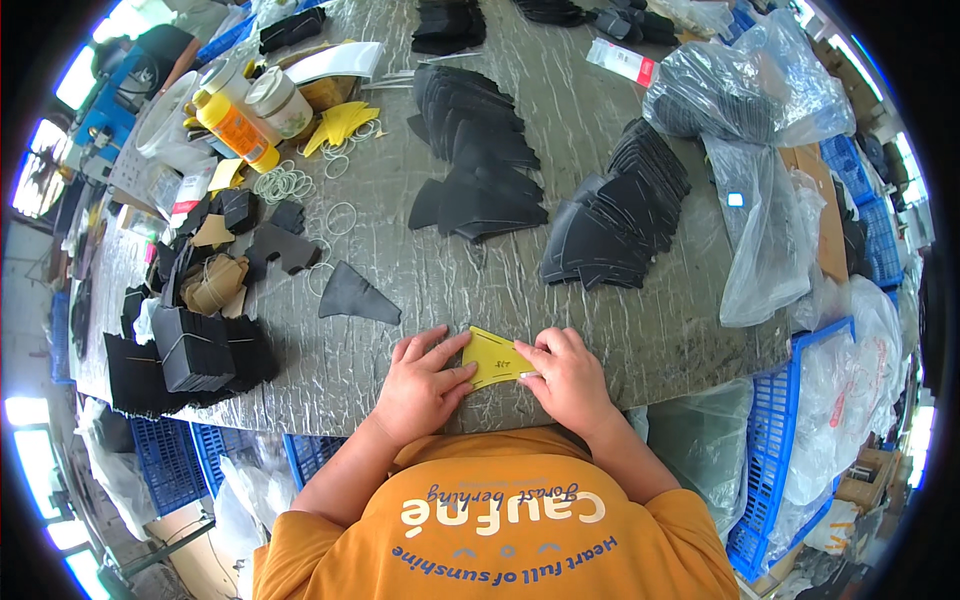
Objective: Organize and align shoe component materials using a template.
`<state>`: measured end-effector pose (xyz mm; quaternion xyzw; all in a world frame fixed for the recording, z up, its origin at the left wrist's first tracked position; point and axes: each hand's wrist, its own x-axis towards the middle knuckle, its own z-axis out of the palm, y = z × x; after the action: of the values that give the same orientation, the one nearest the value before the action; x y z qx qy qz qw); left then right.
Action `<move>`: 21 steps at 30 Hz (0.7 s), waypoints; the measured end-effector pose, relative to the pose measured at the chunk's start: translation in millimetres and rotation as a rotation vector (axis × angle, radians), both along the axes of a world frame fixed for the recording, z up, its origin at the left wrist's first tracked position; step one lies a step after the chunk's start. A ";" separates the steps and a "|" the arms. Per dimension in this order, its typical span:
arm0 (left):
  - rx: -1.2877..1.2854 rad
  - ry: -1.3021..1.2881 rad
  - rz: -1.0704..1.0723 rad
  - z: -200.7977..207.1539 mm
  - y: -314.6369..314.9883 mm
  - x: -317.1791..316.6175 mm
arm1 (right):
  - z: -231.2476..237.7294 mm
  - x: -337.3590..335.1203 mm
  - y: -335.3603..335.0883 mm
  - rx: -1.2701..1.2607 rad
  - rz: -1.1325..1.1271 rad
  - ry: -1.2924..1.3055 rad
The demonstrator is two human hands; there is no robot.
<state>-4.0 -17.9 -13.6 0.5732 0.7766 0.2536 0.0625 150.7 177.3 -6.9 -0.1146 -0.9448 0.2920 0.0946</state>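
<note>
A small yellow cut piece point(492, 356) with pen marks lies flat on the grey wrapped table point(420, 275) near its front edge. My left hand point(425, 385) presses its left side with thumb and fingers. My right hand point(568, 378) pinches its right edge. A single black wedge-shaped piece point(357, 296) lies just left of and beyond my left hand. Fanned rows of black cut pieces point(480, 160) and another fan of black pieces point(620, 215) lie further back on the table.
Bundled black pieces point(195, 350) sit at the left edge, with rubber bands point(285, 183), yellow scraps point(345, 122), an orange-yellow bottle point(235, 128) and a white jar point(278, 100) behind. Clear plastic bags point(765, 200) lie right. Blue crates point(775, 470) stand below the table.
</note>
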 end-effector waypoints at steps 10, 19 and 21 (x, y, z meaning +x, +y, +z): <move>-0.058 0.001 0.014 9.4 3.3 -4.1 | 4.7 -4.5 11.2 -0.084 -0.007 0.091; -0.055 0.013 0.037 5.8 3.5 -4.4 | 6.7 -20.4 -21.4 -0.580 0.051 0.200; -0.044 0.018 0.038 7.4 4.6 -4.0 | -0.6 -22.4 -27.6 -0.655 0.110 0.192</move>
<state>-8.0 -13.2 -6.2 0.5590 0.7934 0.2325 0.0635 128.2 149.7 -7.5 -0.0600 -0.7924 0.5940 0.1252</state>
